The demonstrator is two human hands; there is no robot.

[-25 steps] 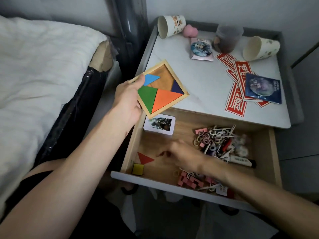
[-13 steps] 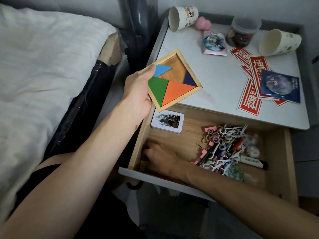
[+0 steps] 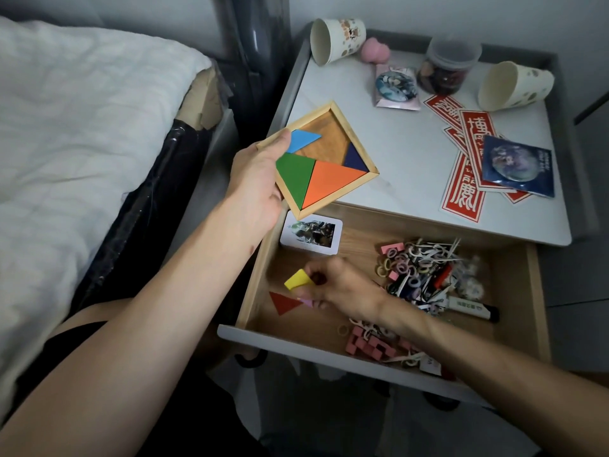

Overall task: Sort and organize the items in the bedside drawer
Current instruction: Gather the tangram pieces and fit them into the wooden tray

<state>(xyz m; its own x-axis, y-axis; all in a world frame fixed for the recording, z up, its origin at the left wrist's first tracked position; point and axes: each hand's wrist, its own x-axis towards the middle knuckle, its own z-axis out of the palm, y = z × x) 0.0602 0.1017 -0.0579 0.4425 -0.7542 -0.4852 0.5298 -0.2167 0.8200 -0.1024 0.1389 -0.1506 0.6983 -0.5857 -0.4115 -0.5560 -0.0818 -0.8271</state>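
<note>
My left hand (image 3: 255, 179) grips a wooden tangram tray (image 3: 329, 127) by its left corner, above the nightstand's front left edge. Blue, green, orange and dark blue pieces lie in the tray. Over the open drawer (image 3: 514, 291), my right hand (image 3: 342, 286) pinches a yellow square piece (image 3: 296, 279) lifted off the drawer floor. A small pink piece (image 3: 308, 302) shows under its fingers. A red triangle (image 3: 284, 302) lies on the drawer floor just left of that hand.
A white photo card box (image 3: 311, 234) sits at the drawer's back left. Hair ties, clips, pink blocks (image 3: 367, 344) and a marker (image 3: 474, 308) fill its right and front. Paper cups (image 3: 336, 39), a jar, badges and red stickers (image 3: 468, 140) lie on the nightstand. The bed (image 3: 82, 127) is left.
My right hand reached to the drawer's front left corner and has come up holding the yellow square piece. The tangram tray stayed in my left hand.
</note>
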